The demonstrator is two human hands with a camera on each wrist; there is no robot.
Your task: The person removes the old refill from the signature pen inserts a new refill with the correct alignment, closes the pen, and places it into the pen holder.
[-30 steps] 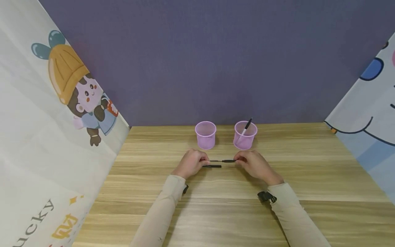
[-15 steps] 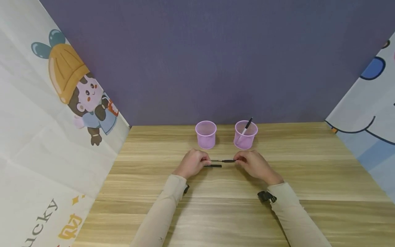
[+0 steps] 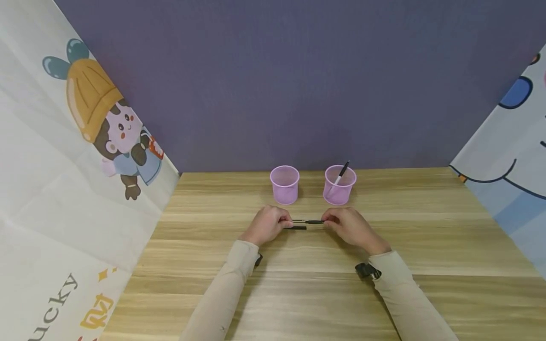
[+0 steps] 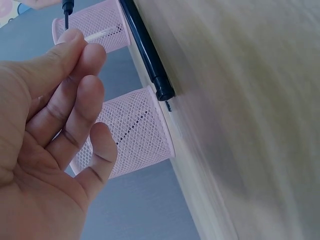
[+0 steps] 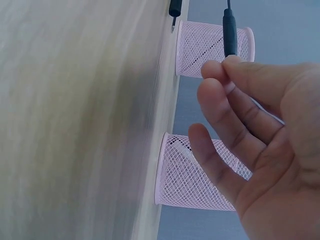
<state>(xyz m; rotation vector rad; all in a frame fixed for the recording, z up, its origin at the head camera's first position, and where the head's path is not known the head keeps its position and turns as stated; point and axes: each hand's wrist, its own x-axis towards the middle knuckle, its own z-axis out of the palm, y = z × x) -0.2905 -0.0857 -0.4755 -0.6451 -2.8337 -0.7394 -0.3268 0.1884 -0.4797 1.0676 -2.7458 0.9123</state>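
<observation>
My left hand (image 3: pixel 265 224) pinches the end of a thin rod (image 4: pixel 66 22) that looks like a pen refill. The rod runs into a slim black pen grip (image 5: pixel 229 32), whose other end my right hand (image 3: pixel 350 229) holds between thumb and fingertip. Both are level, just above the table in the head view. Close below them a black pen barrel (image 4: pixel 145 47) lies on the wood, a fine tip showing at its end. Part of the barrel is hidden by my left hand in the head view. The other fingers of both hands are loosely bent.
Behind the hands stand two pink mesh cups on the wooden table (image 3: pixel 298 293). The left cup (image 3: pixel 285 193) shows no pen above its rim; the right cup (image 3: pixel 347 193) holds a white-and-black pen (image 3: pixel 342 172). A purple-grey panel (image 3: pixel 315 94) rises behind.
My left hand has shifted slightly right, so the visible stretch of rod between the hands is shorter. My right hand has barely moved and keeps its pinch on the grip.
</observation>
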